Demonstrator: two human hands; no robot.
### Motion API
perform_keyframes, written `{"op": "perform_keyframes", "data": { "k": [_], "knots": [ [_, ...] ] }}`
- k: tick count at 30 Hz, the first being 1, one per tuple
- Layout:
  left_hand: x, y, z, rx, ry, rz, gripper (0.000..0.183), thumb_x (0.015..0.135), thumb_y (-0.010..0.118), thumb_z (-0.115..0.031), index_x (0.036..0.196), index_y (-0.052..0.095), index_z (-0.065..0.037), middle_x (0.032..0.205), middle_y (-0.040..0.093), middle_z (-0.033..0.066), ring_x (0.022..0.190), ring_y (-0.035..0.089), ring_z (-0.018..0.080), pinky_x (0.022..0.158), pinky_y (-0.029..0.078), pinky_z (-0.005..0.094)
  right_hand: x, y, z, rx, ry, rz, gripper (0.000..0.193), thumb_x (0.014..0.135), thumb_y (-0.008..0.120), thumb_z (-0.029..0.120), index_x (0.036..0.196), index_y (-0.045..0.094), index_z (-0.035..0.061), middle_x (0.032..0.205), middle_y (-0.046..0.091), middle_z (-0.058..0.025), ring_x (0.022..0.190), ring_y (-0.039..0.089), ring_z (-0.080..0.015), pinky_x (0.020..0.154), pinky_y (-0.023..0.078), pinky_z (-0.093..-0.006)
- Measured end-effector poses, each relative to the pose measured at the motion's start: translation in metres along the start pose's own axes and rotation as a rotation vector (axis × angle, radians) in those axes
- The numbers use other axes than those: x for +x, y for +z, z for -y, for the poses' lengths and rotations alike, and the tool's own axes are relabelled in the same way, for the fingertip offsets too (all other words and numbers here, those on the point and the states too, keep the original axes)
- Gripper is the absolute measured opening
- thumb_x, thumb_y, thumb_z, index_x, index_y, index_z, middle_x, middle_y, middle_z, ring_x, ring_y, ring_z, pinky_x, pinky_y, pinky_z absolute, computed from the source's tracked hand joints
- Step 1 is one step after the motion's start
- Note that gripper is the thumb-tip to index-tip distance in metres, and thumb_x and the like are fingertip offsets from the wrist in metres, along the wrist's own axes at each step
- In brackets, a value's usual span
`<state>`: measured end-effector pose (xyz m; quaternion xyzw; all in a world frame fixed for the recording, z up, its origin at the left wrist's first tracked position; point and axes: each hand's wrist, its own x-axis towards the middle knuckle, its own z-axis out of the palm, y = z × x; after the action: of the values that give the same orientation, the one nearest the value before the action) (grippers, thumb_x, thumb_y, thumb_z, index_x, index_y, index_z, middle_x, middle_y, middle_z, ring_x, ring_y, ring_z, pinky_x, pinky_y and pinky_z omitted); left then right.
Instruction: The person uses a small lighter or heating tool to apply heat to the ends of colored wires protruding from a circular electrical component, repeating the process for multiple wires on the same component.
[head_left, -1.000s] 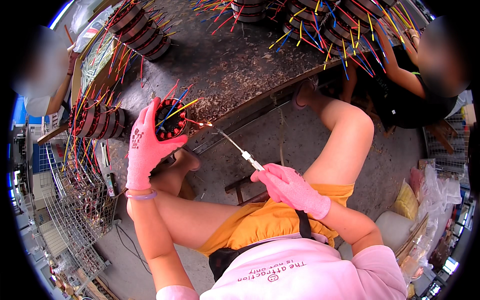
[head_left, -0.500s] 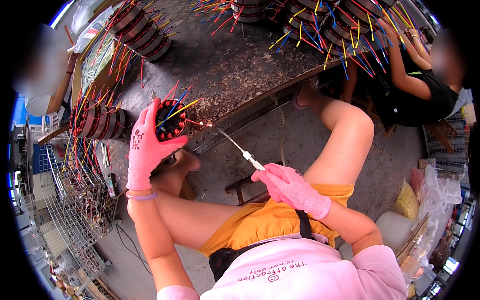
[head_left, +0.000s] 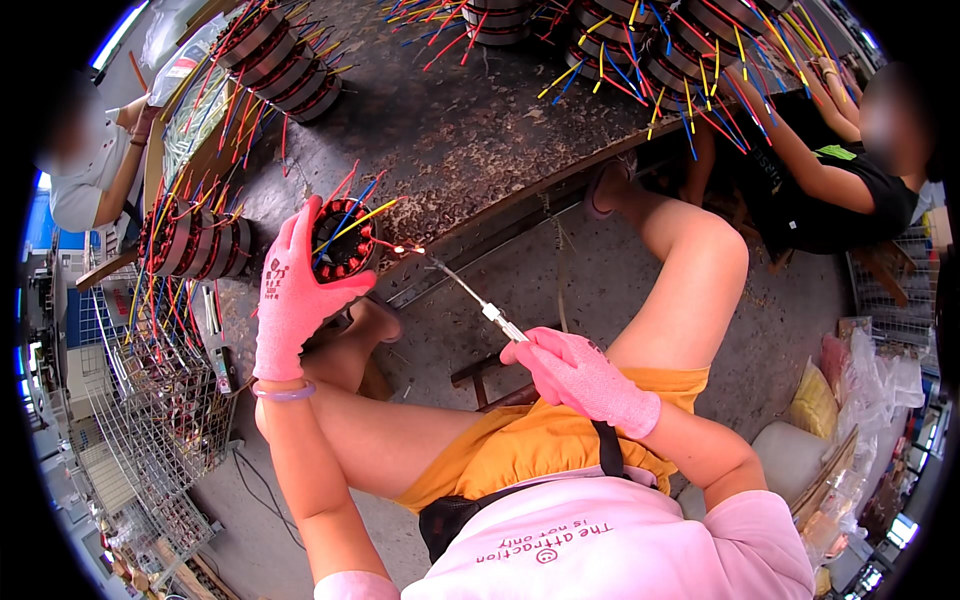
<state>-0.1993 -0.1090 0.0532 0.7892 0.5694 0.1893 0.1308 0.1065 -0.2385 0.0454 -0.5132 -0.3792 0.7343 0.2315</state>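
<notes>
My left hand, in a pink glove, curves round a ring-shaped motor stator at the near edge of the bench. Red windings line the stator's inside, and blue, yellow and red leads stick out of it. One red lead points right and ends in small bright orange glowing spots. My right hand, gloved in pink too, is closed round a thin wand-like tool with a whitish handle and a slender metal shaft. Its tip is close to the glowing lead end; whether they touch, I cannot tell.
Stacked stators with loose leads lie left of my left hand. More stator stacks stand along the worn dark bench. A wire basket is at the left. Two other people sit at the left and right.
The wand-like tool has shifted very slightly left in my right hand. My left hand and the stator look unmoved. The people at both sides have changed posture a little.
</notes>
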Motion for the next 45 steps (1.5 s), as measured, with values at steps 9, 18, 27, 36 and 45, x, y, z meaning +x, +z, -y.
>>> {"op": "perform_keyframes", "data": {
  "k": [9, 18, 27, 36, 45],
  "knots": [
    [0.0, 0.0, -0.001, 0.004, 0.003, -0.006, 0.098, 0.06, 0.089, -0.024, 0.144, 0.044, -0.001, 0.132, 0.057, 0.0177, 0.119, 0.057, 0.0371, 0.1, 0.047, 0.0428, -0.001, -0.001, -0.002, 0.02, 0.009, -0.012, 0.029, 0.103, 0.05, 0.028, 0.108, 0.064, 0.0032, 0.059, 0.044, 0.0031, 0.051, 0.039, -0.0053, 0.049, 0.03, -0.0234],
    [0.002, -0.005, 0.003, 0.038, 0.107, 0.036, 0.097, 0.058, 0.088, -0.022, 0.144, 0.046, -0.005, 0.135, 0.055, 0.017, 0.127, 0.051, 0.0368, 0.111, 0.037, 0.0473, -0.003, -0.003, 0.005, 0.068, 0.049, -0.039, 0.029, 0.103, 0.049, 0.028, 0.11, 0.064, 0.0036, 0.057, 0.045, 0.0032, 0.047, 0.036, -0.0047, 0.046, 0.025, -0.0229],
    [0.005, -0.008, -0.001, 0.122, 0.192, 0.047, 0.096, 0.054, 0.089, -0.022, 0.141, 0.05, -0.007, 0.134, 0.055, 0.0152, 0.127, 0.05, 0.0342, 0.117, 0.029, 0.0497, 0.0, -0.001, 0.008, 0.045, 0.024, -0.014, 0.03, 0.104, 0.049, 0.028, 0.111, 0.064, 0.0027, 0.059, 0.047, 0.0018, 0.048, 0.038, -0.0053, 0.047, 0.029, -0.0229],
    [0.004, -0.008, -0.006, 0.116, 0.171, 0.017, 0.093, 0.054, 0.088, -0.022, 0.139, 0.052, -0.006, 0.131, 0.057, 0.0145, 0.126, 0.05, 0.0347, 0.117, 0.031, 0.0472, -0.002, 0.002, 0.019, 0.035, 0.052, -0.005, 0.027, 0.104, 0.05, 0.025, 0.108, 0.063, 0.0014, 0.063, 0.047, 0.0016, 0.054, 0.042, -0.0062, 0.051, 0.035, -0.0245],
    [0.001, -0.011, -0.01, 0.236, 0.107, 0.003, 0.099, 0.052, 0.09, -0.028, 0.142, 0.051, -0.013, 0.134, 0.055, 0.0146, 0.125, 0.05, 0.0379, 0.113, 0.035, 0.0481, -0.001, 0.002, 0.018, 0.01, 0.047, -0.011, 0.028, 0.104, 0.05, 0.025, 0.108, 0.063, 0.0015, 0.063, 0.047, 0.0016, 0.054, 0.043, -0.006, 0.052, 0.036, -0.0246]
  ]
}}
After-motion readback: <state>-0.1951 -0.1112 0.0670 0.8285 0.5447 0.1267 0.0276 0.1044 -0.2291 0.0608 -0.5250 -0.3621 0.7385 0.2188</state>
